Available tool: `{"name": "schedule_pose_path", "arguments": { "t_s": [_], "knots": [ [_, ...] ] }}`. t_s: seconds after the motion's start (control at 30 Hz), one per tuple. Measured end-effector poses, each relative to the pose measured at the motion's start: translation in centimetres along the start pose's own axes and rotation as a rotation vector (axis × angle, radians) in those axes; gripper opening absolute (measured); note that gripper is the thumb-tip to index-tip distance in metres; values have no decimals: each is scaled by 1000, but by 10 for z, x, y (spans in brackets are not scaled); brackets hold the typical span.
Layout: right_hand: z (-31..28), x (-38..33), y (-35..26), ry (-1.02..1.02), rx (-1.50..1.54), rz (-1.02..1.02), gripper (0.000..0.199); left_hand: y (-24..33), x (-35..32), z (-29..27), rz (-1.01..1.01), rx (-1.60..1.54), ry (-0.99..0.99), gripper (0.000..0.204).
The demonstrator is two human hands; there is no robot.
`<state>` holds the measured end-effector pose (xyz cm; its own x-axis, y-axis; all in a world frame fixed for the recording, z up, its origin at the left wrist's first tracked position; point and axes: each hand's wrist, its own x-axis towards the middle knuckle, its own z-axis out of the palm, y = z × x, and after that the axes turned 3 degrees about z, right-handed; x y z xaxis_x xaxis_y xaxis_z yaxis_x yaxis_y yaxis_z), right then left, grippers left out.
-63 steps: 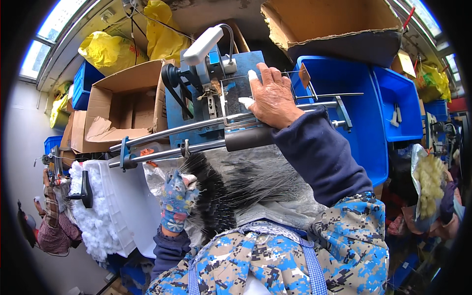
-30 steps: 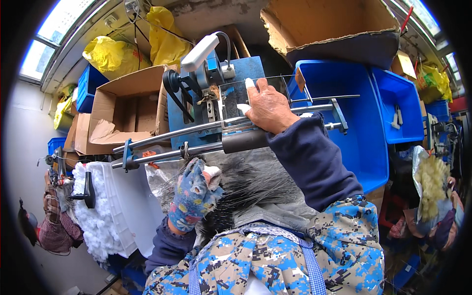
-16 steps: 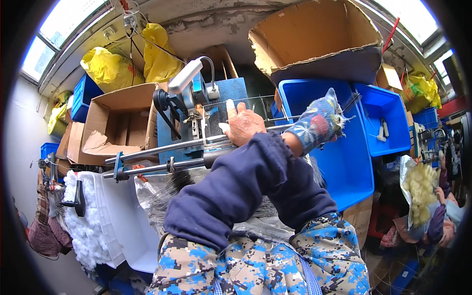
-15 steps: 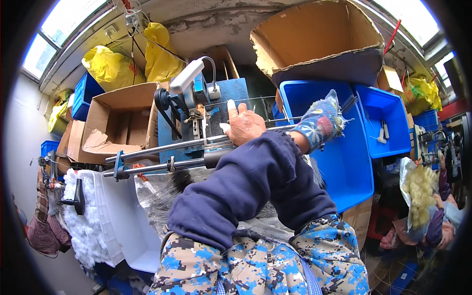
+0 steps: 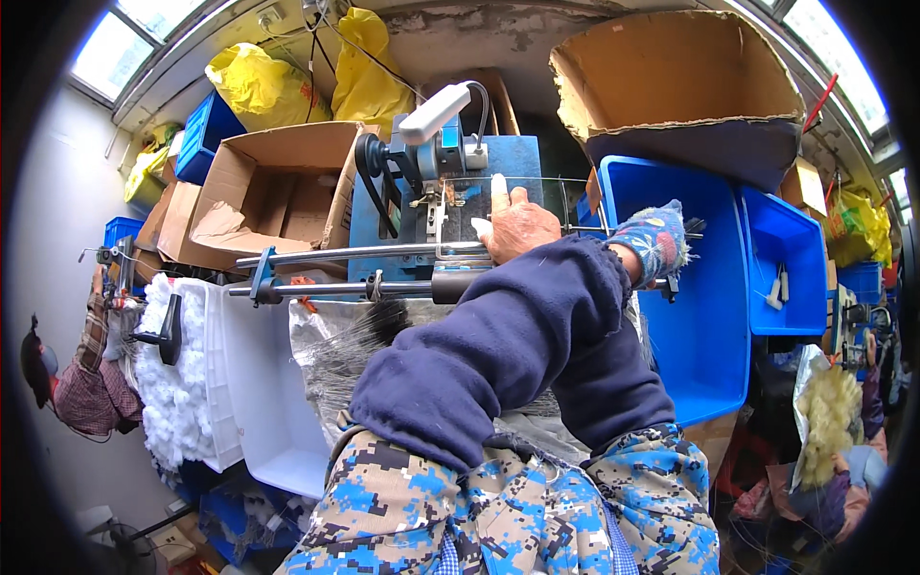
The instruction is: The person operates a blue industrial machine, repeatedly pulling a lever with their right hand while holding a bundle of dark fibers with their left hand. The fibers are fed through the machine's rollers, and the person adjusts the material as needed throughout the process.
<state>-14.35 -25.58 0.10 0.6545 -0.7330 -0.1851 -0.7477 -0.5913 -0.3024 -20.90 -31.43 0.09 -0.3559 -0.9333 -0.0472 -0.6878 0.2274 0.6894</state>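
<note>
Machine: blue machine (image 5: 450,206) stands ahead of the person, grey motor on top, two steel rods (image 5: 355,270) running across its front.
Right hand: bare hand (image 5: 517,225) rests flat on the machine's front plate, index finger stretched up, gripping nothing.
Left hand: gloved hand (image 5: 652,244) reaches across behind the right forearm to the rods' right end; whether it grips cannot be told.
Bristles: black bristles (image 5: 369,331) lie below the rods on clear plastic.
Tray: white tray (image 5: 259,393) of white fluff at left.
Bins: blue bins (image 5: 714,316) at right.
Boxes: cardboard boxes (image 5: 268,192) behind.
</note>
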Motion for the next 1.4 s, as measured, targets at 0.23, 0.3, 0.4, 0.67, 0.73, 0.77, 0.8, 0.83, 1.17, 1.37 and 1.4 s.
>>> {"name": "schedule_pose_path", "arguments": {
  "t_s": [0.23,0.3,0.4,0.67,0.73,0.77,0.8,0.83,1.17,1.37,1.4],
  "knots": [
    [9,6,-5,42,27,-8,67,12,-18,-23,-14,79,-33,60],
    [11,7,-6,43,35,-15,67,14,-22,-27,-24,49,-57,58],
    [12,8,-8,52,56,-31,67,15,-29,-33,-84,-89,-71,56],
    [23,15,-28,65,83,-5,71,1,-41,-35,-120,-93,-20,55],
    [24,16,-36,56,102,1,72,-5,-45,-36,-84,-18,-31,57],
    [25,17,-41,51,112,3,73,-12,-45,-34,-38,79,-52,57],
    [26,17,-47,66,106,-9,74,-21,-46,-31,8,176,-74,57],
    [27,18,-50,61,117,1,75,-17,-50,-37,35,239,-117,56],
    [16,15,-42,-8,-49,56,69,13,-107,-99,57,-1219,352,30],
    [-7,-3,23,362,-176,-207,36,-8,-277,-134,-17,-955,818,16],
    [-11,0,30,464,-80,-251,30,-20,-305,-129,-88,-940,892,15]
  ]
}}
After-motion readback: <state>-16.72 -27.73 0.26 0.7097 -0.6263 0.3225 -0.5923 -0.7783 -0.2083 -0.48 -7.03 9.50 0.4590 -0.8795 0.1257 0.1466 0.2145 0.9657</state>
